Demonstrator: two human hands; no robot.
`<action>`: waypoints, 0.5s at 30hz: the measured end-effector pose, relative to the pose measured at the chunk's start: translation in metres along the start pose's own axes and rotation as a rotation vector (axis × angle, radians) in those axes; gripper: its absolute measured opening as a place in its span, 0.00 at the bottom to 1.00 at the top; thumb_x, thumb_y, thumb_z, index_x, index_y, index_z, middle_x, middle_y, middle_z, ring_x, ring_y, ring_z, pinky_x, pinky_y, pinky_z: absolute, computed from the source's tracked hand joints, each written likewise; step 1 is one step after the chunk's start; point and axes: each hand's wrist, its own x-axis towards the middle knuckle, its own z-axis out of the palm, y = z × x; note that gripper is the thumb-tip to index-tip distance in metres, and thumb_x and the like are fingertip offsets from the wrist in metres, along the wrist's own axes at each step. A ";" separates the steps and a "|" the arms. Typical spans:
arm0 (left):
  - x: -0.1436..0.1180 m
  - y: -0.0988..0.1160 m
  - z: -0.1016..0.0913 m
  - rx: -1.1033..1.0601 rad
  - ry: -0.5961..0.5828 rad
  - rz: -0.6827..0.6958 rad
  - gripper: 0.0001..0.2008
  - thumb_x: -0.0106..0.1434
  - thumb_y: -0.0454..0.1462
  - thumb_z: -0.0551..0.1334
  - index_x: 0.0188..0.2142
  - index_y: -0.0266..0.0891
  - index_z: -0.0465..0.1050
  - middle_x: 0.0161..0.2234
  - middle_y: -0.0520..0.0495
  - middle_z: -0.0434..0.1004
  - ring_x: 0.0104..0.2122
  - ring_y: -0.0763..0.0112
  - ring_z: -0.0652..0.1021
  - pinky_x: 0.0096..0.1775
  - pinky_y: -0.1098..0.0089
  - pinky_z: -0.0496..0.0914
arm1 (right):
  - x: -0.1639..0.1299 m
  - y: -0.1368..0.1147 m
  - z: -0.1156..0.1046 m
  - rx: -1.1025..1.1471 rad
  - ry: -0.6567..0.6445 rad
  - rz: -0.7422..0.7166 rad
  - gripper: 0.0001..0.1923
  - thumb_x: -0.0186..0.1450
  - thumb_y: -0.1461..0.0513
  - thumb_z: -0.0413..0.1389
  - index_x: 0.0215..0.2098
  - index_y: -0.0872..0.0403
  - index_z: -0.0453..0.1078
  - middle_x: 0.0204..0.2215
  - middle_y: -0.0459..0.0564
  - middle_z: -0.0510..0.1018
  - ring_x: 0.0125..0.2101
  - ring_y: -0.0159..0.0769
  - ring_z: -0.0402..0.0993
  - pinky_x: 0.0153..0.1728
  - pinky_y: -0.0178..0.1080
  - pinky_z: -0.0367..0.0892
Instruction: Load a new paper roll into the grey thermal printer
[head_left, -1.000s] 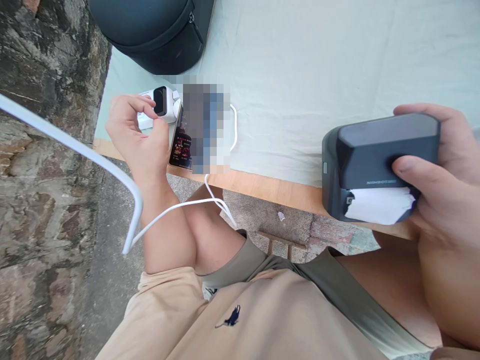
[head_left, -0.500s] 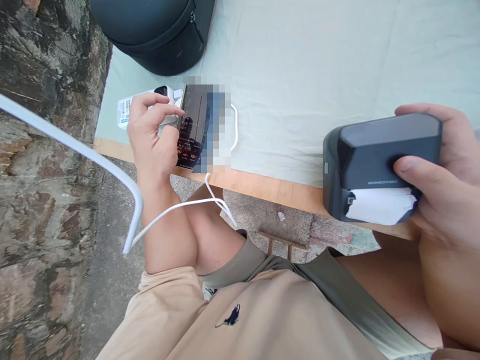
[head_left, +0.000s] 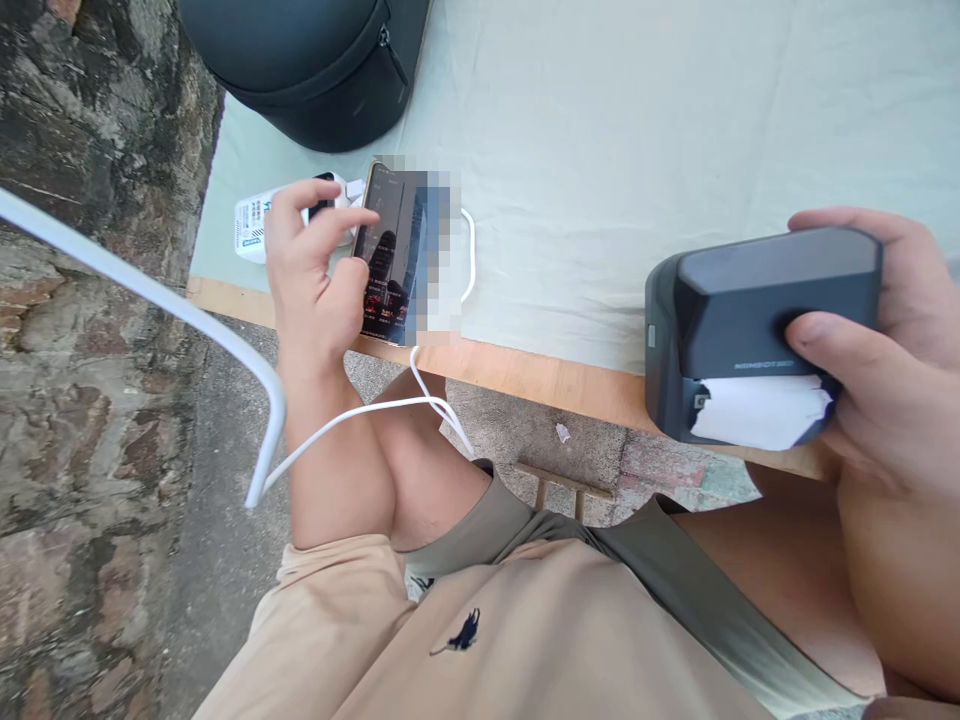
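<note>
My left hand [head_left: 319, 265] hovers at the left side of a smartphone [head_left: 388, 255], its fingers apart and holding nothing. Its index fingertip is over the lit dark screen, and the thumb is by the phone's left edge. Part of the phone and the area right of it is blurred into blocks. Over the table's front edge at the right, my right hand [head_left: 892, 350] grips a dark label printer [head_left: 780, 290], thumb on its top. White paper [head_left: 765, 412] with a torn edge sticks out of the printer's front slot.
A white power bank [head_left: 251, 225] with a plug in it lies behind my left hand. White cables [head_left: 360, 408] loop over the table edge. A black zipped case [head_left: 315, 70] stands at the back left. A stone wall [head_left: 90, 400] rises on the left.
My left hand has shifted slightly to the right, with its index finger a little further over the screen. The picture on the phone screen has changed. The right hand and printer stay in place.
</note>
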 end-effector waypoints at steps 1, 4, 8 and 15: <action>0.001 0.001 0.000 -0.031 0.051 0.026 0.20 0.56 0.37 0.62 0.47 0.45 0.84 0.55 0.44 0.76 0.59 0.50 0.77 0.65 0.43 0.69 | 0.000 0.000 0.000 -0.001 -0.002 -0.003 0.37 0.56 0.43 0.74 0.62 0.35 0.73 0.50 0.51 0.75 0.39 0.34 0.74 0.26 0.35 0.70; 0.005 0.009 0.000 -0.087 0.216 0.008 0.18 0.57 0.40 0.58 0.43 0.45 0.82 0.46 0.44 0.77 0.53 0.52 0.78 0.60 0.45 0.72 | 0.000 -0.001 -0.001 -0.003 0.009 -0.004 0.37 0.56 0.43 0.74 0.61 0.34 0.74 0.49 0.51 0.75 0.39 0.34 0.74 0.26 0.34 0.69; 0.008 0.022 -0.001 -0.080 0.363 -0.094 0.14 0.57 0.38 0.54 0.33 0.45 0.80 0.36 0.42 0.75 0.44 0.53 0.77 0.52 0.47 0.70 | 0.003 -0.001 -0.002 0.017 0.007 -0.005 0.40 0.52 0.40 0.76 0.60 0.36 0.75 0.48 0.51 0.75 0.38 0.33 0.73 0.24 0.32 0.65; 0.009 0.029 -0.001 -0.091 0.340 -0.143 0.14 0.62 0.43 0.53 0.31 0.45 0.77 0.33 0.44 0.65 0.45 0.53 0.76 0.54 0.46 0.69 | 0.002 -0.002 0.000 -0.001 0.017 0.007 0.40 0.52 0.39 0.75 0.60 0.35 0.75 0.47 0.51 0.75 0.37 0.32 0.73 0.24 0.31 0.65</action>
